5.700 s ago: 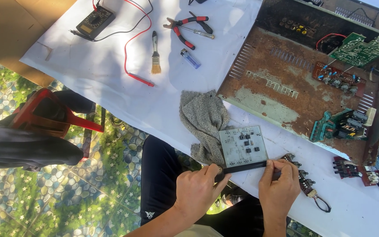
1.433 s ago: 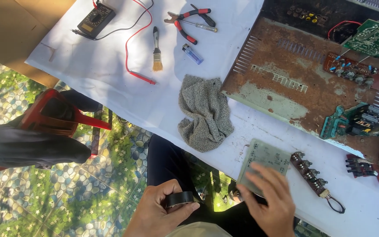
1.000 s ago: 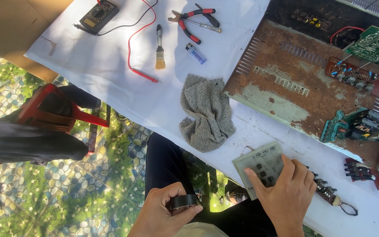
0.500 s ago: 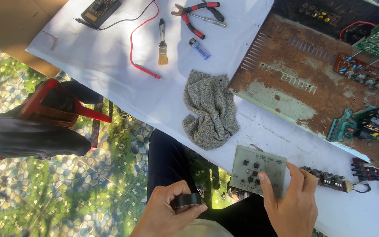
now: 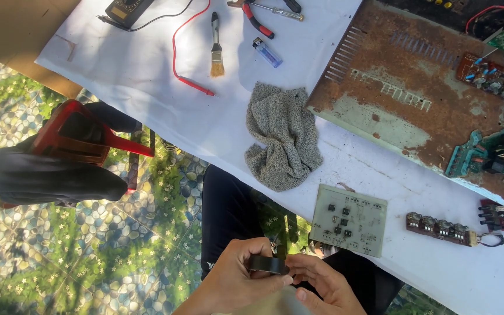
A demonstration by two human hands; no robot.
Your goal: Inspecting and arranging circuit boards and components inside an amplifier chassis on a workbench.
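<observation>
Two bare hands meet low in the head view, over the person's lap, with a black roll of tape between them. Left hand: fingers curled around the roll's near side, closed on it. Right hand: fingertips touching the roll's right edge; whether they pinch it or only rest against it cannot be told. Just above and to the right of the grip, a pale green circuit board lies flat at the edge of the white-covered table, free of both hands. Further right of the board, a strip of small components lies apart from it. Above the grip, a crumpled grey cloth rests on the table, beside a rusted metal chassis. Well beyond the grip, a paintbrush and a blue lighter lie side by side. Left of the grip, a red stool stands on the patterned floor.
</observation>
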